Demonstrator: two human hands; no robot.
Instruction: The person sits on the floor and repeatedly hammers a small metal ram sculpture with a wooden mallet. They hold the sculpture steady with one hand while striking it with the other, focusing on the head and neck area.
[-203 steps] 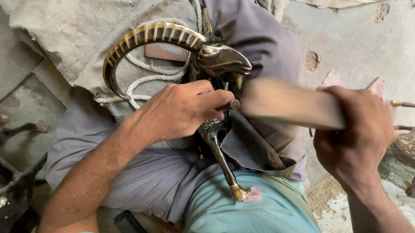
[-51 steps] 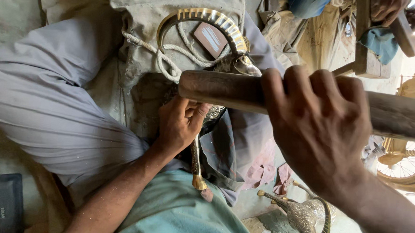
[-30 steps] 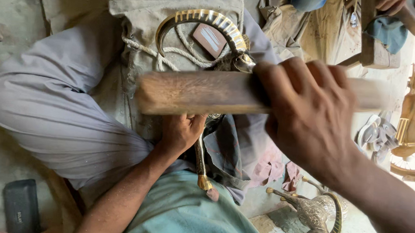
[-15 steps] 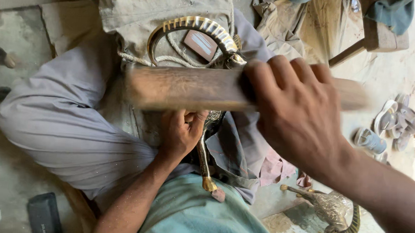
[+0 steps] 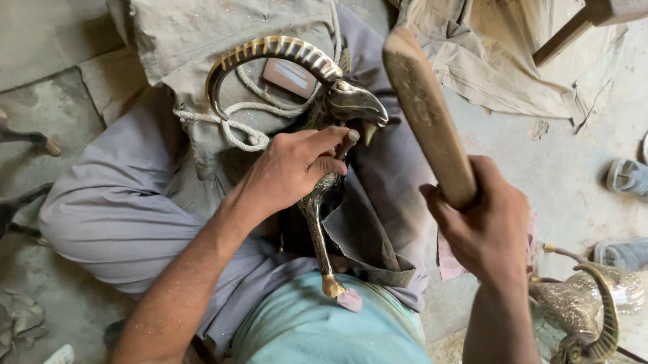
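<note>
- the brass ibex figure lies across your lap, on the grey trousers, head pointing right, legs running down toward your teal shirt.
- its one long horn arcs back over the head in a half ring; the surface is ribbed, brass bands alternating with dark bands.
- head and muzzle are smooth, dark and glossy; the body below shows fine engraved texture, partly hidden by your hand.
- a slim leg ends in a bright yellow hoof just beside a small pink scrap.
- your left hand is curled around the figure's neck and body, fingers closed; thumb and forefinger pinch a short metal punch against the head.
- your right hand is wrapped tight around a wooden mallet: a rounded, worn, pale brown stick, raised and tilted above the figure, clear of it.
- a dusty grey canvas cloth with a white knotted rope lies under the horn.
- a second brass ibex stands on the concrete floor at your right, well apart, with the same ribbed horn.
- pale sandals lie on the floor further right.
</note>
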